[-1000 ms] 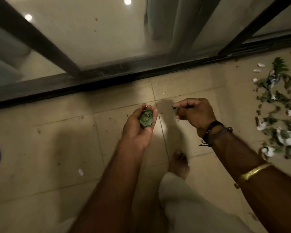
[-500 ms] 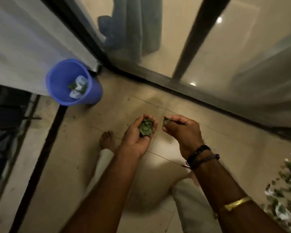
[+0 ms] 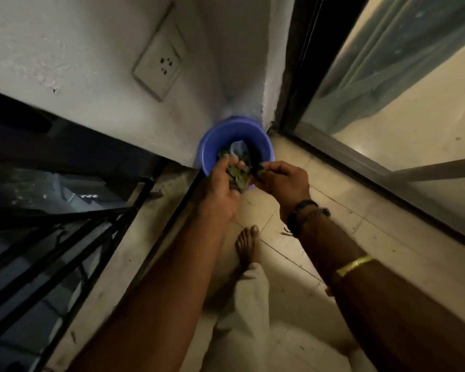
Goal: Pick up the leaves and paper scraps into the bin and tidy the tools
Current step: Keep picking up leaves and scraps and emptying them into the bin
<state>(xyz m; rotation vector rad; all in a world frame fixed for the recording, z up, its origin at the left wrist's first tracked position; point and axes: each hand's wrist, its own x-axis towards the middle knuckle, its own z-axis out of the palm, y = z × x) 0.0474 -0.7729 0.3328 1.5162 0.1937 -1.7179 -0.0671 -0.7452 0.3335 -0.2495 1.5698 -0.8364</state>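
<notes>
A blue plastic bin [image 3: 212, 146] stands in the corner where the white wall meets the door frame, with leaves and paper scraps inside. My left hand [image 3: 222, 189] is cupped around a clump of green leaves [image 3: 236, 176] right at the bin's near rim. My right hand [image 3: 282, 181] is beside it, its fingertips pinching a small leaf piece at the rim. Both hands cover the bin's front edge.
A dark metal railing [image 3: 65, 237] runs along the left, with a drop beyond it. A glass sliding door with a dark frame [image 3: 360, 157] lines the right. A wall socket [image 3: 159, 63] is above the bin. My bare foot [image 3: 249, 245] stands on the tiled floor.
The view swung left from the scattered pile to the corner. Both hands, still carrying leaves, moved from mid-floor up to the blue bin's rim.
</notes>
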